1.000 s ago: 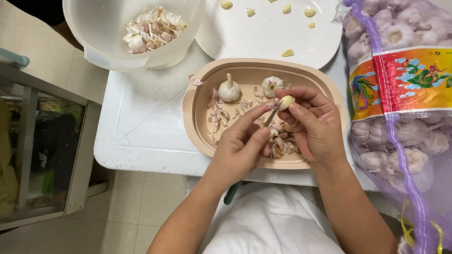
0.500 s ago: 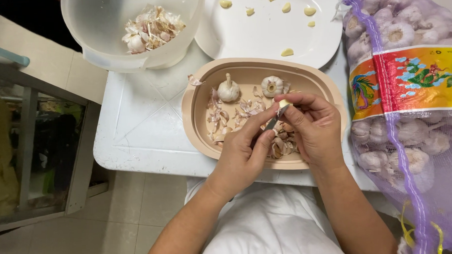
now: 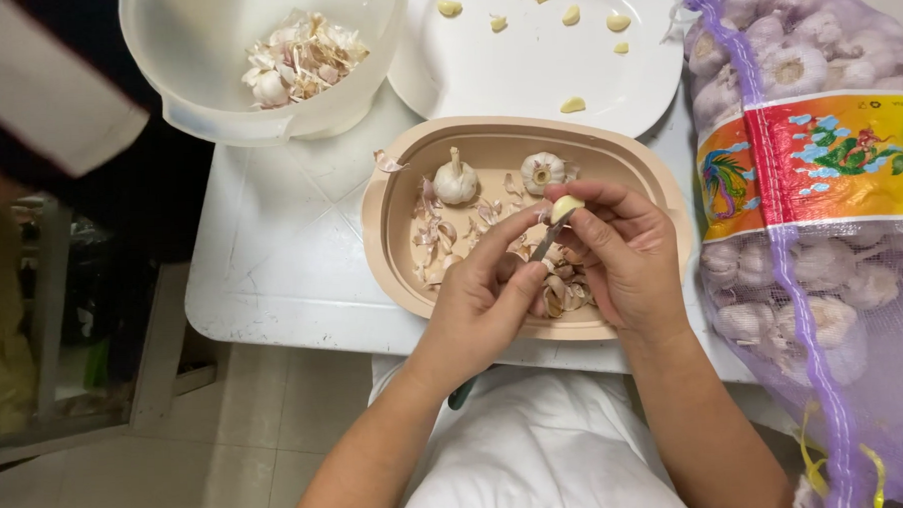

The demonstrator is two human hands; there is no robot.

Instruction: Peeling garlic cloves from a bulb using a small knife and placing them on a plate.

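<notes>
Garlic clove (image 3: pixel 566 208), pale yellow and partly peeled, sits pinched in the fingertips of your right hand (image 3: pixel 622 263), held just above the far part of the tan oval tub (image 3: pixel 390 211). Your left hand (image 3: pixel 488 298) is closed around a small knife (image 3: pixel 549 239), whose thin blade points up and touches the clove from below. Both hands meet over the right half of the tub, fingers curled tight, neither one open.

Under them, the tub holds loose papery skins (image 3: pixel 563 295) and unpeeled cloves, with two whole garlic bulbs (image 3: pixel 456 181) at its far side. The tub rests on a white desk (image 3: pixel 282 270), near its front edge.

Farther off, a white plate (image 3: pixel 525 71) carries a few peeled cloves (image 3: pixel 572 105) scattered apart. To its left stands a translucent white bowl (image 3: pixel 185 83) with a heap of garlic skins (image 3: pixel 299 54) inside. On the right, a large purple mesh sack (image 3: pixel 822 271) full of garlic bulbs lies beside the tub, with a bright printed band around it.
</notes>
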